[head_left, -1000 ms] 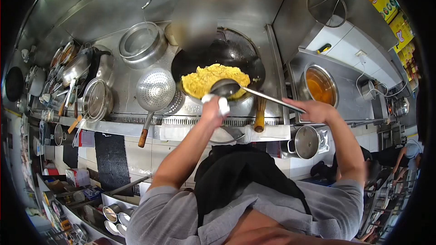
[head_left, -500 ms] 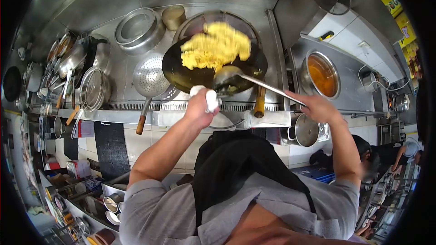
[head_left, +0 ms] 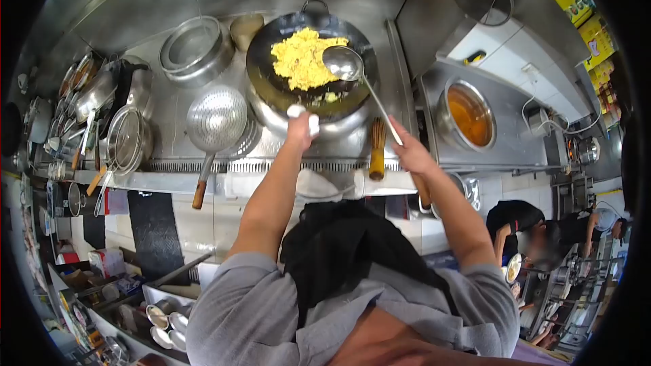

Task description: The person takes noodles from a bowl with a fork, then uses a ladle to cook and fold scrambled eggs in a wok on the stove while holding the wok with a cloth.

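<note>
A black wok [head_left: 261, 54] sits over the stove's burner ring, its far loop handle in plain view. Yellow scrambled eggs [head_left: 298, 61] lie heaped in it. My left hand [head_left: 299, 137] is closed on a folded white cloth [head_left: 302, 118] at the wok's near rim; whatever part of the wok it grips is hidden under the cloth. With my right hand [head_left: 412, 154] I grip the long handle of a steel ladle [head_left: 343, 63]. The ladle's bowl rests against the right side of the eggs, and its wooden end shows below my hand.
Left of the wok lie a perforated skimmer [head_left: 217, 118] and stacked steel pots [head_left: 195, 51]. A bamboo brush [head_left: 377, 151] lies at the stove's front edge. Right of it stands a pot of orange liquid [head_left: 469, 115]. Another person [head_left: 515, 220] is at the far right.
The eggs, blurred and airborne above the tilted wok before, now lie inside it. The wok has moved away from me with my left hand. The ladle has swung up onto the eggs.
</note>
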`<state>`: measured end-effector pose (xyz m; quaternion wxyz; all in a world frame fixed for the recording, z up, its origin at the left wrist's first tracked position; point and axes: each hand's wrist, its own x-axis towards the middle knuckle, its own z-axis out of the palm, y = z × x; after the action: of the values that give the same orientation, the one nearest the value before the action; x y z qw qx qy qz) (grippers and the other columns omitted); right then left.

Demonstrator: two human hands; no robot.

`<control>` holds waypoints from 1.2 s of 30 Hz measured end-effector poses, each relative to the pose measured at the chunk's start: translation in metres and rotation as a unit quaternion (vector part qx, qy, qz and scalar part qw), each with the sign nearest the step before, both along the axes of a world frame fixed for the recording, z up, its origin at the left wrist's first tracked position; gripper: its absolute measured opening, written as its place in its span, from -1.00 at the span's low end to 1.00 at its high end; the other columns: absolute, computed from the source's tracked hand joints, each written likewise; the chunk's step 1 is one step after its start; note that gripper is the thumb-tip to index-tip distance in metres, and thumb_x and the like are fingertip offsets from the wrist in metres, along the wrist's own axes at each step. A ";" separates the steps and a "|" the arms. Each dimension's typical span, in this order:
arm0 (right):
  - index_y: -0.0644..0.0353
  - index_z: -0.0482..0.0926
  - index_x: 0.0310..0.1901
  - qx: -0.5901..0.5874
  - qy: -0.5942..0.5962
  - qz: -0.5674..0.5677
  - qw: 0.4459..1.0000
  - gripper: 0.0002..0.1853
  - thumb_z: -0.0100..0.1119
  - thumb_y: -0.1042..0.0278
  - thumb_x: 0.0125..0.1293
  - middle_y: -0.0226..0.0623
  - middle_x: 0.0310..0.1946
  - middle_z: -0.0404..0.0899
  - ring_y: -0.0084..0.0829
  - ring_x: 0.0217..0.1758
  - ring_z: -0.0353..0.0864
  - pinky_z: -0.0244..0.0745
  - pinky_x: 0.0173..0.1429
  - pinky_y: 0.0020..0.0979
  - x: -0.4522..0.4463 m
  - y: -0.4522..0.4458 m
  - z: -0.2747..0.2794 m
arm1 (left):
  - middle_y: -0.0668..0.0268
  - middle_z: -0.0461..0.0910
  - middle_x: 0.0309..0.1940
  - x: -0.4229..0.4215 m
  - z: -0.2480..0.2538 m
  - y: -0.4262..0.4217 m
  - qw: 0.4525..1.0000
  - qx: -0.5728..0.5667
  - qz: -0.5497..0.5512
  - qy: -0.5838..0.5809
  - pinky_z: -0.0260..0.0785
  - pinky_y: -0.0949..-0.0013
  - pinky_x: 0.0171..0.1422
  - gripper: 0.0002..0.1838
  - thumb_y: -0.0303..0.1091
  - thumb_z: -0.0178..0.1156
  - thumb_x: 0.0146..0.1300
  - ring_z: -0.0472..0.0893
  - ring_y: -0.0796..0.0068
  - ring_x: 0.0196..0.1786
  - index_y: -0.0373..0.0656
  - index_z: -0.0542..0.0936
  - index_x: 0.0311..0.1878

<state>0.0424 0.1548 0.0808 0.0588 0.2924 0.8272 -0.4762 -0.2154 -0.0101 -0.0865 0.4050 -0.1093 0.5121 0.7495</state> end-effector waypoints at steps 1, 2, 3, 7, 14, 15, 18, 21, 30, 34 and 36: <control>-0.28 0.04 0.55 -0.039 0.019 -0.013 0.999 -0.30 -0.04 0.43 0.44 -0.22 -0.09 0.49 -0.44 -0.48 0.43 0.40 -0.36 -0.41 -0.017 0.002 -0.004 | 0.32 0.59 -0.28 0.005 0.018 -0.004 0.999 -0.018 -0.019 0.022 0.43 0.02 -0.16 -0.78 -0.23 0.12 0.31 0.57 0.34 -0.29 -0.02 0.46 -0.02; -0.26 0.06 0.54 -0.077 0.038 -0.027 0.996 -0.36 -0.09 0.40 0.49 -0.35 -0.42 0.52 -0.60 -0.73 0.23 0.29 -0.61 -0.47 -0.034 0.004 -0.009 | 0.32 0.58 -0.28 -0.001 0.012 -0.001 0.999 -0.003 -0.027 0.027 0.43 0.03 -0.17 -0.77 -0.22 0.12 0.31 0.57 0.35 -0.29 -0.02 0.45 -0.01; -0.26 0.06 0.54 -0.082 0.030 -0.026 0.996 -0.36 -0.09 0.40 0.49 -0.35 -0.42 0.52 -0.60 -0.73 0.23 0.29 -0.61 -0.47 -0.051 0.007 -0.016 | 0.32 0.58 -0.28 -0.001 0.002 -0.004 0.999 0.007 -0.033 0.027 0.43 0.05 -0.18 -0.75 -0.21 0.13 0.30 0.57 0.35 -0.30 -0.02 0.45 0.00; -0.26 0.09 0.53 -0.196 0.068 -0.095 0.974 -0.41 -0.14 0.35 0.53 -0.47 -0.63 0.28 -0.59 -0.71 0.26 0.32 -0.59 -0.44 -0.127 0.022 -0.036 | 0.31 0.58 -0.28 0.002 0.016 -0.004 0.999 -0.029 -0.016 0.022 0.44 0.09 -0.24 -0.74 -0.20 0.14 0.30 0.57 0.36 -0.31 -0.03 0.44 0.00; -0.25 0.18 0.51 -0.044 0.019 -0.054 0.997 -0.43 -0.10 0.36 0.51 -0.49 -0.65 0.24 -0.58 -0.71 0.24 0.33 -0.60 -0.42 -0.152 0.031 -0.060 | 0.29 0.59 -0.31 0.009 0.008 -0.016 0.999 0.012 -0.016 0.050 0.47 0.17 -0.40 -0.62 -0.05 0.13 0.37 0.60 0.37 -0.43 -0.18 0.46 0.00; -0.25 0.18 0.51 -0.045 0.019 -0.051 0.998 -0.43 -0.10 0.36 0.51 -0.49 -0.65 0.24 -0.58 -0.71 0.24 0.33 -0.60 -0.42 -0.151 0.031 -0.060 | 0.29 0.60 -0.31 0.009 0.004 -0.019 0.997 0.039 -0.009 0.062 0.47 0.18 -0.40 -0.57 0.04 0.09 0.41 0.60 0.37 -0.42 -0.17 0.46 0.00; -0.27 0.19 0.50 0.086 0.029 -0.002 0.996 -0.44 -0.10 0.36 0.52 -0.49 -0.66 0.24 -0.58 -0.71 0.24 0.31 -0.59 -0.42 -0.151 0.026 -0.051 | 0.29 0.62 -0.36 0.025 0.012 -0.043 0.996 0.081 -0.003 -0.042 0.40 0.20 -0.39 -0.48 0.25 -0.07 0.44 0.60 0.39 -0.39 -0.05 0.49 -0.03; -0.21 0.17 0.51 -0.178 0.015 -0.053 0.982 -0.43 -0.11 0.34 0.50 -0.44 -0.63 0.31 -0.53 -0.67 0.30 0.39 -0.53 -0.35 -0.158 0.011 -0.032 | 0.28 0.63 -0.33 0.046 0.008 -0.068 0.995 0.085 0.005 -0.043 0.41 0.21 -0.37 -0.41 0.32 -0.12 0.42 0.61 0.38 -0.36 -0.07 0.50 -0.02; -0.20 0.15 0.52 -0.055 -0.011 0.019 0.998 -0.45 -0.15 0.34 0.53 -0.49 -0.65 0.24 -0.60 -0.70 0.21 0.25 -0.62 -0.45 -0.176 0.025 -0.029 | 0.19 0.64 -0.20 0.068 0.017 -0.145 0.996 0.088 0.027 -0.012 0.53 0.22 -0.16 -0.38 0.24 -0.05 0.44 0.67 0.31 -0.20 -0.23 0.50 0.07; -0.27 0.15 0.52 -0.150 -0.004 0.020 0.989 -0.45 -0.17 0.33 0.54 -0.53 -0.64 0.21 -0.62 -0.71 0.17 0.24 -0.62 -0.47 -0.177 0.004 -0.021 | 0.17 0.64 -0.17 0.067 0.025 -0.133 0.994 0.076 0.067 -0.031 0.53 0.16 -0.12 -0.35 0.27 -0.07 0.44 0.67 0.29 -0.15 -0.21 0.50 0.09; -0.27 0.15 0.52 -0.177 -0.019 0.013 0.984 -0.45 -0.18 0.32 0.55 -0.53 -0.64 0.21 -0.62 -0.71 0.16 0.24 -0.62 -0.48 -0.185 0.000 -0.036 | 0.19 0.64 -0.16 0.063 0.032 -0.113 0.996 0.064 0.037 -0.045 0.52 0.16 -0.08 -0.36 0.27 -0.11 0.45 0.65 0.29 -0.14 -0.19 0.48 0.12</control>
<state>-0.1424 0.1548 0.0444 0.1315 0.2760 0.7319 -0.6089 -0.1525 -0.1233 -0.0544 0.4058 -0.1360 0.4399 0.7895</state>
